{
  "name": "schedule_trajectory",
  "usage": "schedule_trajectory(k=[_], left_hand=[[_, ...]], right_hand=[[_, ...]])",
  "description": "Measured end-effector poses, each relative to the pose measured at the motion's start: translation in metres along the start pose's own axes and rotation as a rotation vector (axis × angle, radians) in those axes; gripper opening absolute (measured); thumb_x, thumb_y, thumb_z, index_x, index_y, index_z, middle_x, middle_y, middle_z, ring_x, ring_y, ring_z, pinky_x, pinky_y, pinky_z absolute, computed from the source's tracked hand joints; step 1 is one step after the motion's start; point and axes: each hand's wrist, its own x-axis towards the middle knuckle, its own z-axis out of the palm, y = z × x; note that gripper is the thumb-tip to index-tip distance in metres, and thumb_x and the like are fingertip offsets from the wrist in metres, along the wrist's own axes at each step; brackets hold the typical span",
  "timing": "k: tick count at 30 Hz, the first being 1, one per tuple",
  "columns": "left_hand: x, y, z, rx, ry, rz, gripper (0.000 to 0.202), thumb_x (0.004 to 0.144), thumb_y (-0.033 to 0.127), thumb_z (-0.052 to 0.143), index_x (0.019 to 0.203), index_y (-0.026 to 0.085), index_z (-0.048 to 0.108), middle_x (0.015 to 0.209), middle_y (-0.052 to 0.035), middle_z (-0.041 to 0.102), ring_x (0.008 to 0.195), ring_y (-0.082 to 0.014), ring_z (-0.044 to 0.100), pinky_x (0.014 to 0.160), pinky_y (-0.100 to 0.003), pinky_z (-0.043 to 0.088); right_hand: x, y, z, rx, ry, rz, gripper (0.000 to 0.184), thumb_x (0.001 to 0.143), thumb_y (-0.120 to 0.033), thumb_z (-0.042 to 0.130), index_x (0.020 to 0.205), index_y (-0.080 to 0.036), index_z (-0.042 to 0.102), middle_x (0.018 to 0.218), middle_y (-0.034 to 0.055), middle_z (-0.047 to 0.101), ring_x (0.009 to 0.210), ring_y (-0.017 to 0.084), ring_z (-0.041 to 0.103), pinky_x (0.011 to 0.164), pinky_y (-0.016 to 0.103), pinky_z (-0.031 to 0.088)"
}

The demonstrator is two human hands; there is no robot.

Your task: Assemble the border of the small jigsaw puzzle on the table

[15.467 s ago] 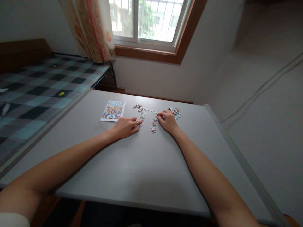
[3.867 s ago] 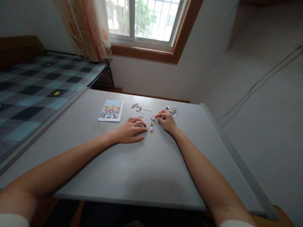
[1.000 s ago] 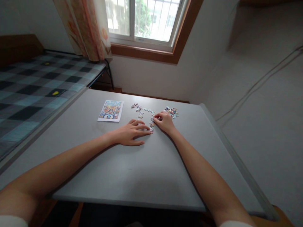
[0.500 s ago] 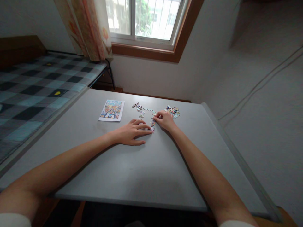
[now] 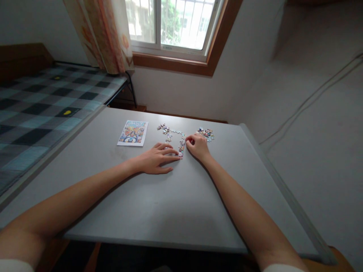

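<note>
On the grey-white table lies a partly joined jigsaw puzzle [image 5: 182,145], its pieces forming a frame-like outline. My left hand [image 5: 159,158] rests flat with fingers spread, its fingertips touching the lower edge of the outline and covering part of it. At the outline's right side is my right hand [image 5: 197,145], thumb and forefinger pinched together; whatever sits between them is too small to make out. Just behind that hand is a heap of loose puzzle pieces [image 5: 209,134]. A smaller group of loose pieces [image 5: 163,128] lies at the outline's upper left corner.
A printed picture sheet [image 5: 132,133] lies on the table [image 5: 159,211] left of the puzzle. Beyond the table's left edge stands a bed with a checked cover [image 5: 56,102]. A wall [image 5: 312,151] runs along the right, with a window [image 5: 176,26] ahead.
My right hand has shifted slightly off the outline's right side, so more of that edge shows. The left hand stays in place on the puzzle. The view has moved a little.
</note>
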Motion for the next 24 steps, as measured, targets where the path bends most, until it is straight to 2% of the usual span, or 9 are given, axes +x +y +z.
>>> schedule_trajectory(k=[6,24], left_hand=[[0.0003,0.0007,-0.0006,0.005,-0.002,-0.004,0.050,0.092,0.042,0.049,0.140,0.028,0.048,0.139,-0.0057,0.053,0.128,-0.0287,0.041,0.108,-0.045,0.029],[0.0012,-0.0014,0.0043,0.015,-0.015,-0.070,0.054,0.093,0.044,0.048,0.145,0.031,0.040,0.144,-0.0050,0.049,0.135,-0.0317,0.035,0.110,-0.049,0.023]], right_hand=[[0.0002,-0.0007,0.0010,-0.035,-0.046,0.010,0.019,0.077,-0.019,0.052,0.080,-0.020,0.070,0.085,0.0054,0.065,0.093,0.023,0.054,0.088,0.038,0.036],[0.0067,0.0020,0.0039,0.038,-0.025,0.089,0.021,0.078,-0.020,0.052,0.084,-0.021,0.072,0.082,0.0041,0.065,0.084,0.020,0.054,0.086,0.036,0.039]])
